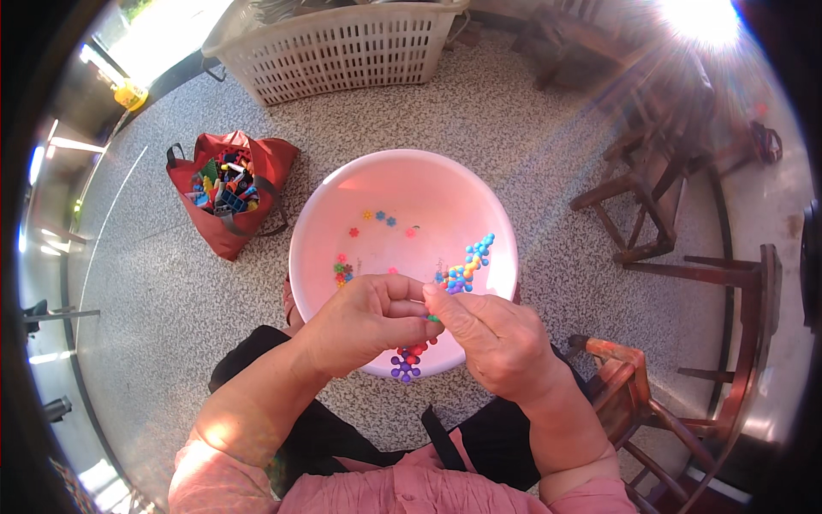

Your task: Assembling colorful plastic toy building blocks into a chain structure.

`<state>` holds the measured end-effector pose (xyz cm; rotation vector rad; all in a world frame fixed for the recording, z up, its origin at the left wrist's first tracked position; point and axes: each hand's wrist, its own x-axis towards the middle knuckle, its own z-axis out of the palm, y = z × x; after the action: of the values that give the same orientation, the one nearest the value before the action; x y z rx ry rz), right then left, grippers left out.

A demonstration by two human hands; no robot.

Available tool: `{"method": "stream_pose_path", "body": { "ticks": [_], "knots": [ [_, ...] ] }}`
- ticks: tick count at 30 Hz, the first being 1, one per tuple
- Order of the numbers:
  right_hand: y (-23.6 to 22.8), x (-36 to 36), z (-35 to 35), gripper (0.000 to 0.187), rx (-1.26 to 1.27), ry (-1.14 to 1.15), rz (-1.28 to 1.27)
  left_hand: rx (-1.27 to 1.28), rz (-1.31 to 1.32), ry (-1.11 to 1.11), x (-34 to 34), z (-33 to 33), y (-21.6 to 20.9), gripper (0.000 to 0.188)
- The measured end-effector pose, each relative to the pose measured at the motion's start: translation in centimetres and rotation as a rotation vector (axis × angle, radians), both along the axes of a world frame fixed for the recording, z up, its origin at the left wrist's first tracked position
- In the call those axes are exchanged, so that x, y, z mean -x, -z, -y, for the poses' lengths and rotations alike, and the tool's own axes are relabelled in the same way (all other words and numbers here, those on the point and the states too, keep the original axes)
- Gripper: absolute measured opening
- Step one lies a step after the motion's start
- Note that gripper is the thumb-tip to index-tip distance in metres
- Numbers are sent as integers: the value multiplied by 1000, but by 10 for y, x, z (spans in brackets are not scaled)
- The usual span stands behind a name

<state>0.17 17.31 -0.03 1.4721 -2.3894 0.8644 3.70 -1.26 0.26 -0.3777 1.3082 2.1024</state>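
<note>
Pink basin (402, 178) holds flower pieces (391, 221); left grip (368, 317) and right grip (501, 343) grasp knobbly chain (467, 271).

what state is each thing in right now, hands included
left hand: fingers curled, holding knobbed pieces
right hand: thumb and fingers pinched at the pieces
knobbed pieces: joined, sticking out above and below the hands
pink basin: upright, loose pieces inside
red bag: open, filled with small toys
white basket: upright, contents unclear

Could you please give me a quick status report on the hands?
Left hand and right hand both gripping knobbly pieces. Multicoloured, held over pink basin. Nothing seen blocking; hands hide part.
</note>
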Motion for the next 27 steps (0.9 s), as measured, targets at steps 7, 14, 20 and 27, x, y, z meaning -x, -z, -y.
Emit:
{"method": "stream_pose_path", "body": {
  "ticks": [7, 14, 20, 27],
  "knots": [
    [-13, 0, -1, 28, 258, 110, 406, -67, -29, 39, 2, 2, -7, 35],
    [-29, -2, -18, 29, 719, 141, 1419, -192, -56, -43, 2, 8, -11, 35],
    [-32, 3, -20, 29, 831, 118, 1721, -293, -16, -101, 0, 7, -9, 38],
    [-30, 3, -18, 17, 829, 114, 1774, -258, -27, -46, 0, 9, -15, 41]
  ]
}}
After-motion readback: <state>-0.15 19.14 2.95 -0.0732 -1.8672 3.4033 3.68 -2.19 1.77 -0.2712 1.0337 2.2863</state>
